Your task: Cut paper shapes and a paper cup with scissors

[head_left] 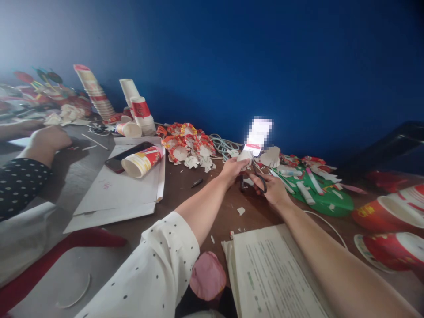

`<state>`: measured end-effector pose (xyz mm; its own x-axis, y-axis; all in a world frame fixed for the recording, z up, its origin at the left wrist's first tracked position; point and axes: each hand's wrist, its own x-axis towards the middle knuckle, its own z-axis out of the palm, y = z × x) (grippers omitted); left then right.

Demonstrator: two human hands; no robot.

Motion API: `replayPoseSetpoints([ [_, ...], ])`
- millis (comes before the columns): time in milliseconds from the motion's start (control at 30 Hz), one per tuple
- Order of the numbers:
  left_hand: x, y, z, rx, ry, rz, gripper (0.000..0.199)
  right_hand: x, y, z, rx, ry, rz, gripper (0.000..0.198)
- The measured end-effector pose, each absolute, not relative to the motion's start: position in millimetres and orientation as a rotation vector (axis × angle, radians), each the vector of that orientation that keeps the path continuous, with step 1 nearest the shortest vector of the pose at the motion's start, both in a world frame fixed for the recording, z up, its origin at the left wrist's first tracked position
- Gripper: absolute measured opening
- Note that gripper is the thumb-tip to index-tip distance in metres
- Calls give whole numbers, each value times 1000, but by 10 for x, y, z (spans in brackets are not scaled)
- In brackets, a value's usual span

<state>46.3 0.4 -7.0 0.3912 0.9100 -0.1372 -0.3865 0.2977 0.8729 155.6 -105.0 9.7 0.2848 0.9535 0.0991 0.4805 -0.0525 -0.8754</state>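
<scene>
My left hand [233, 171] is closed on a small piece of white paper [245, 155], pinched between thumb and fingers. My right hand [272, 191] grips dark-handled scissors [264, 183], with fingers through the loops. Their blades point up beside the paper; whether they touch it I cannot tell. Just behind both hands a phone [254, 149] stands propped up, its screen lit and blurred out. Paper scraps [241, 211] lie on the brown table [212, 207] below my hands. To the left is a heap of red and white cut paper pieces [188, 143].
A green plate [339, 202] with markers and scraps lies at right, near red paper cups [397, 207]. Printed sheets [265, 265] are in front. Further left are a white folder [109, 194], a cup [141, 162], stacked cups [94, 95] and another person's hand [51, 137].
</scene>
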Motion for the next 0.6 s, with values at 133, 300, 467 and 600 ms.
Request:
replayPoseSetpoints([
  [133, 461, 5, -75, 864, 711, 969, 17, 1571, -1045, 82, -1659, -1342, 692, 49],
  [300, 457, 6, -70, 845, 700, 966, 16, 1575, -1053, 80, -1664, -1335, 687, 48],
  [467, 456, 9, -63, 850, 721, 962, 14, 1575, -1054, 78, -1667, -1339, 687, 47],
  [600, 453, 10, -62, 853, 712, 962, 13, 1568, -1053, 93, -1645, -1346, 708, 45],
])
